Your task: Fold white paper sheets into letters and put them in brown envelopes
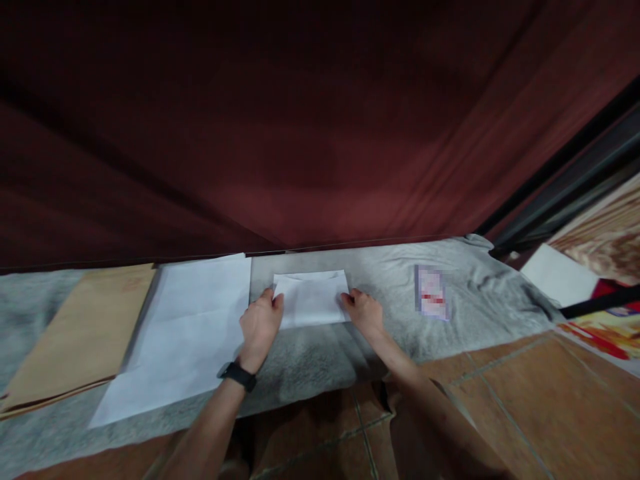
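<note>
The small card [432, 292] on the right of the grey cloth [320, 360] is blurred out, so nothing on it can be read, and the upper half of the view is only a dark red curtain [320, 133] hanging down to the cloth's far edge. The brown envelope [80, 333] runs off the left border.

The folded white paper [311, 298] lies on the cloth close to the curtain. The left hand [260, 327] rests at its left edge, fingers loosely bent and touching the paper — not closed around it. The right hand [364, 312] presses its fingertips on the paper's lower right corner, open and flat-ish. A black watch [239, 375] sits on the left wrist.

A large white sheet [190, 333] lies just beside the left hand, overlapping the envelope's edge. Between the right hand and the card the cloth is bare, and the cloth's near edge gives way to brown floor tiles [525, 400].
</note>
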`<state>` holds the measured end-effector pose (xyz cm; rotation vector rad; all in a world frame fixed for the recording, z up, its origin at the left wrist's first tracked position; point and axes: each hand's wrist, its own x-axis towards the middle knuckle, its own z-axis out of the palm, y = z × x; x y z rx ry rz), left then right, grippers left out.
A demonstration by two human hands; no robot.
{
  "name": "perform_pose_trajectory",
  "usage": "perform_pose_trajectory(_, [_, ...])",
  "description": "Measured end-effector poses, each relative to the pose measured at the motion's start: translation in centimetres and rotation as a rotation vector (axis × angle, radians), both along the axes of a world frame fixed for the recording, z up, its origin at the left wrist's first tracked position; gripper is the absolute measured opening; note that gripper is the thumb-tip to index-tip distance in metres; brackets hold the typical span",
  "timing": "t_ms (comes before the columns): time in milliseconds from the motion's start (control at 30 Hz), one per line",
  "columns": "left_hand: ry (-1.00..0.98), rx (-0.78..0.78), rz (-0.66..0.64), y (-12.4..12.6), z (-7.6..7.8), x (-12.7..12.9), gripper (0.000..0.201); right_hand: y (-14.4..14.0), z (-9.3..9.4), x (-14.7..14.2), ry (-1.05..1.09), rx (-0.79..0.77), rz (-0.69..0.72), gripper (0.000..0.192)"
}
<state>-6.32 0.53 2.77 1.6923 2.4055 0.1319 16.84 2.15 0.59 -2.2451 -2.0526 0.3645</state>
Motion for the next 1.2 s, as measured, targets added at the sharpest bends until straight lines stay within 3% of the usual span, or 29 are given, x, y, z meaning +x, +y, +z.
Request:
perform_pose_trajectory(467, [0.059, 0.083, 0.033, 0.9, -2.0, 0.3, 0.044, 1.1, -1.3, -1.5, -0.033, 0.098, -0.095, 0.035])
perform_pose_trajectory(667, [0.121, 0.116, 0.021, 1.0, -2.0, 0.9, 0.043, 1.2, -2.0, -1.5, -0.020, 0.301, -0.057, 0.027])
perform_pose_trajectory(733, [0.134, 0.118, 0.007, 0.9, -2.1, 1.1, 0.042, 1.2, -2.1, -1.8, -0.002, 0.384, 0.004, 0.032])
perform_pose_trajectory(833, [0.155, 0.123, -0.012, 0.9, -2.2, 1.2, 0.041, 1.0, -2.5, -2.9, 0.104, 0.461, 0.215, 0.041])
perform_pose_trajectory(967, [0.167, 0.151, -0.035, 0.8, -2.4, 1.2, 0.042, 0.2, -3.6, -4.8, 0.166, 0.434, 0.455, 0.047])
perform_pose_trajectory(1100, [0.182, 0.224, -0.060, 0.9, -2.5, 1.1, 0.043, -0.6, -4.6, -5.7, 0.111, 0.379, 0.470, 0.050])
perform_pose_trajectory(1200, [0.169, 0.395, -0.192, 1.0, -3.0, 1.9, 0.047, -0.8, -4.8, -5.7, 0.082, 0.364, 0.472, 0.051])
